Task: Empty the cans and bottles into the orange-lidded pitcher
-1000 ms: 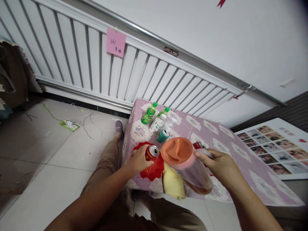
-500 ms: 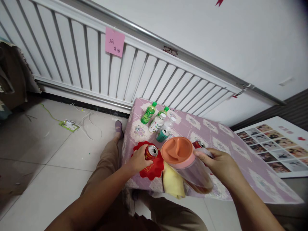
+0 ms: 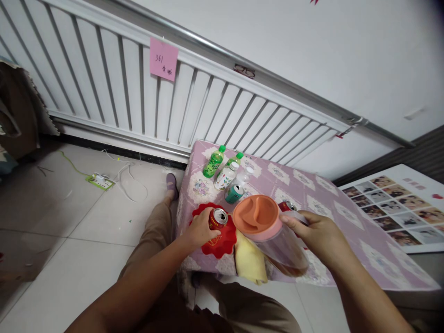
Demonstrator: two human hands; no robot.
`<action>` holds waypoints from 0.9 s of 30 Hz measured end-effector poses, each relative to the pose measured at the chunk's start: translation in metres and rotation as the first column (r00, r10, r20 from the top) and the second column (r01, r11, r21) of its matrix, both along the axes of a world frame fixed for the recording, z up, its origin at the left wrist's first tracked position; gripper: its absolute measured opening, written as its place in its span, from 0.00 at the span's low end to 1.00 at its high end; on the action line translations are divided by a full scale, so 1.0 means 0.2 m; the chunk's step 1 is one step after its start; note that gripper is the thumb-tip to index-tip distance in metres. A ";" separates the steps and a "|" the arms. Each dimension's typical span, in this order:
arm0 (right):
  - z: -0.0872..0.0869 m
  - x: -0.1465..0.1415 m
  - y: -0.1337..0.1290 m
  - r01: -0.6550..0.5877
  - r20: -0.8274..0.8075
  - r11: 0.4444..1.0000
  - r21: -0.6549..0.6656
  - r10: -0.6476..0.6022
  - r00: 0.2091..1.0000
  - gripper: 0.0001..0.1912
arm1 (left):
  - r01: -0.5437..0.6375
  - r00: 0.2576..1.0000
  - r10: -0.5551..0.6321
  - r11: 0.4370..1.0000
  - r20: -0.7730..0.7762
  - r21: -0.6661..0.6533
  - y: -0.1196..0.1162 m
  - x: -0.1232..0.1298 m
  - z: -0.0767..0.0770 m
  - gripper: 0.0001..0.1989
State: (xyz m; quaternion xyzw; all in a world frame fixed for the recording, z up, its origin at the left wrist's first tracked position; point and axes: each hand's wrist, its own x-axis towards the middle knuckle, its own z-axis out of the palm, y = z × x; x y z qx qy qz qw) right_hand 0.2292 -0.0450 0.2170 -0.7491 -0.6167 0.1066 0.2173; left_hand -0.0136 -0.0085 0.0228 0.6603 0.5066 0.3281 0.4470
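Note:
My left hand (image 3: 200, 230) is wrapped round a red drink can (image 3: 218, 218) with an opened top, over a red scalloped plate (image 3: 218, 247). My right hand (image 3: 314, 233) grips the handle of a clear plastic pitcher (image 3: 282, 247). The pitcher is tilted, its orange lid (image 3: 255, 215) toward the can, and brown liquid lies low inside it. Lid and can are close together; I cannot see any liquid between them. A yellow cloth (image 3: 250, 261) lies under the pitcher at the table's near edge. Behind the pitcher is another red can (image 3: 286, 206), partly hidden.
Green-capped bottles (image 3: 213, 162), a white bottle (image 3: 226, 176), a clear bottle (image 3: 244, 176) and a teal can (image 3: 234, 194) stand at the back left of the cloth-covered table (image 3: 322, 203). A radiator (image 3: 194, 97) runs behind. A power strip (image 3: 100, 181) with cables lies on the floor.
Both hands keep their grips on the can and the pitcher. The pitcher has hardly moved; the camera view has shifted very slightly.

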 end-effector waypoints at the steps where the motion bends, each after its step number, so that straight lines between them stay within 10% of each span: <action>1: 0.00 0.00 0.00 -0.001 -0.003 1.000 -0.002 0.001 1.000 0.29 | 0.001 1.000 -0.001 1.000 -0.001 -0.001 0.00 0.00 0.00 0.35; 27: 0.07 -0.05 -0.02 0.016 0.012 0.999 -0.028 -0.016 1.000 0.28 | 0.005 1.000 -0.004 1.000 -0.020 0.022 -0.01 0.00 0.01 0.34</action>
